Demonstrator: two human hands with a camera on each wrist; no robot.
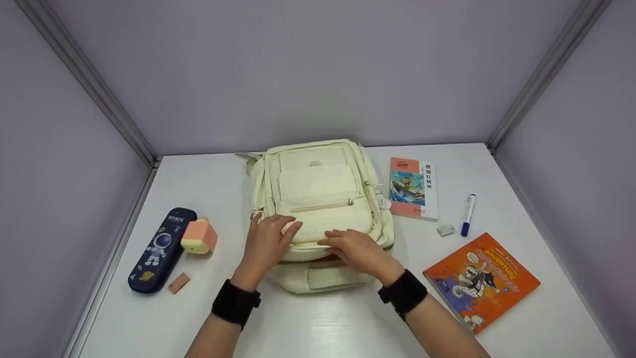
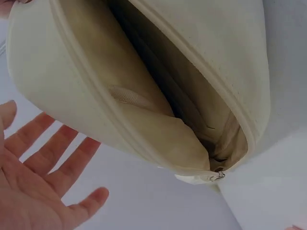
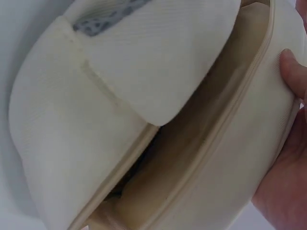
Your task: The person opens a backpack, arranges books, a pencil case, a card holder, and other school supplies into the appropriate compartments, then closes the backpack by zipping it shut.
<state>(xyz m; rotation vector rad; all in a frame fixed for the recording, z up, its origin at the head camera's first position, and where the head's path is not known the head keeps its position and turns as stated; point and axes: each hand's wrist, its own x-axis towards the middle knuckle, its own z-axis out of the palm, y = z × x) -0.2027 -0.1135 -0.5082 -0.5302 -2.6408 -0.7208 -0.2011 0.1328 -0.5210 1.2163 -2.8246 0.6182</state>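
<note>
A cream backpack lies on its back with its bottom toward the far wall. Its main compartment is unzipped at the near end, and the pale lining shows inside. My left hand is at the near left part of the front panel; in the left wrist view its fingers are extended beside the fabric. At the near edge of that panel, my right hand holds the cloth, with the thumb on the underside and the fingers over the top.
To the left are a navy astronaut pencil case, a pink-and-yellow box-shaped item and a small pinkish block. Rightward lie a pink-and-white book, a pale eraser, a blue-capped marker and an orange book.
</note>
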